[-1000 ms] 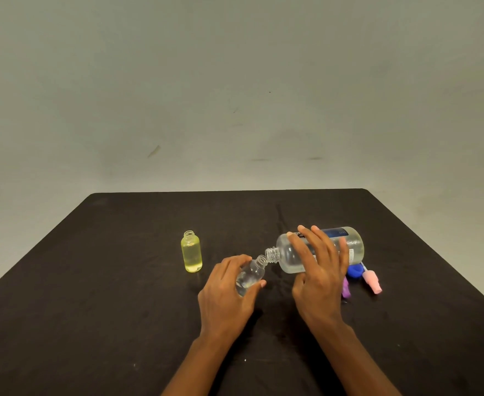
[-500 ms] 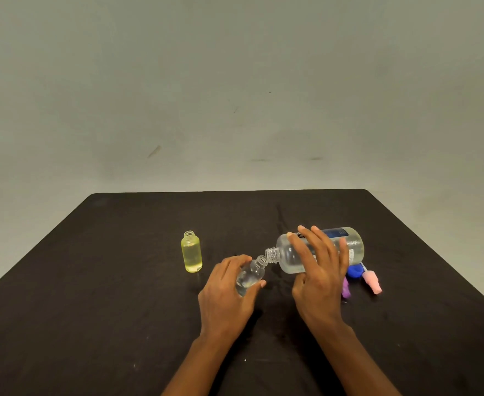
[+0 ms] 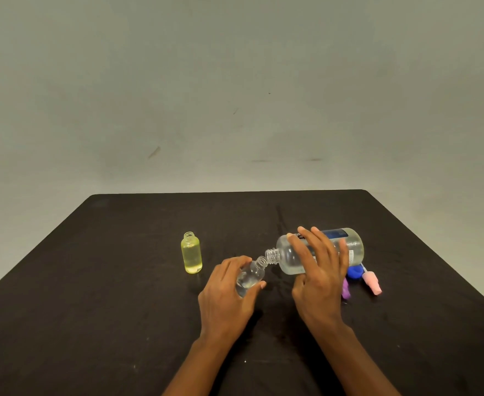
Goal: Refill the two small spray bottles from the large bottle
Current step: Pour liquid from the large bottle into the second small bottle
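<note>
My right hand (image 3: 319, 277) grips the large clear bottle (image 3: 353, 247), which has a blue label and lies tipped nearly flat with its open neck pointing left. Its mouth meets the open mouth of a small clear bottle (image 3: 252, 274), tilted to the right and held in my left hand (image 3: 225, 298). Some clear liquid sits in the small bottle. A second small bottle (image 3: 191, 252), yellow and uncapped, stands upright to the left, apart from both hands.
A blue cap (image 3: 354, 272), a pink spray top (image 3: 372, 282) and a purple spray top (image 3: 346, 290) lie on the black table (image 3: 92, 310) just right of my right hand. A grey wall rises behind the table's far edge.
</note>
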### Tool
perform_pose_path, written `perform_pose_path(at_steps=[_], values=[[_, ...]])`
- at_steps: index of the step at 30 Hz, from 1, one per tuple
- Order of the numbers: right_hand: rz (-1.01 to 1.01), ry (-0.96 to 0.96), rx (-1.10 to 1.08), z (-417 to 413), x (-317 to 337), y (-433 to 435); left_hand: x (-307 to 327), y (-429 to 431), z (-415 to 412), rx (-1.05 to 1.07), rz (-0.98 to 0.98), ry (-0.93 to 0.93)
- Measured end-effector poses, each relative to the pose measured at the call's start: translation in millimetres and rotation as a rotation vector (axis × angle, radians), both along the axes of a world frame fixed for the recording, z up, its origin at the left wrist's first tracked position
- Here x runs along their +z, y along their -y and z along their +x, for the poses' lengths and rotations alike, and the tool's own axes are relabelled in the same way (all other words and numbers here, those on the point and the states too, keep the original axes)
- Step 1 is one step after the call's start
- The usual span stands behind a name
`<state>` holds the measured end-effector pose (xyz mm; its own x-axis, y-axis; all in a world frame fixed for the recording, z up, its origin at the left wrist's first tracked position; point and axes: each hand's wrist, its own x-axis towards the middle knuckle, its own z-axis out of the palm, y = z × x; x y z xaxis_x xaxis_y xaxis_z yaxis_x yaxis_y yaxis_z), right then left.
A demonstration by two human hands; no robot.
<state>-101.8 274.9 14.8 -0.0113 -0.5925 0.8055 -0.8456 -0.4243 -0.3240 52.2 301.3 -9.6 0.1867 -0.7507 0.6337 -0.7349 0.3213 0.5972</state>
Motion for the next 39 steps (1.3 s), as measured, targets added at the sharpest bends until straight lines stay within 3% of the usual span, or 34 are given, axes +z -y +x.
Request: perform_pose_path(at_steps=[39], values=[[0.011,0.013,0.017,-0.2,1.2,0.6,0.8,0.0,0.5,-0.008,-0.005,-0.004]])
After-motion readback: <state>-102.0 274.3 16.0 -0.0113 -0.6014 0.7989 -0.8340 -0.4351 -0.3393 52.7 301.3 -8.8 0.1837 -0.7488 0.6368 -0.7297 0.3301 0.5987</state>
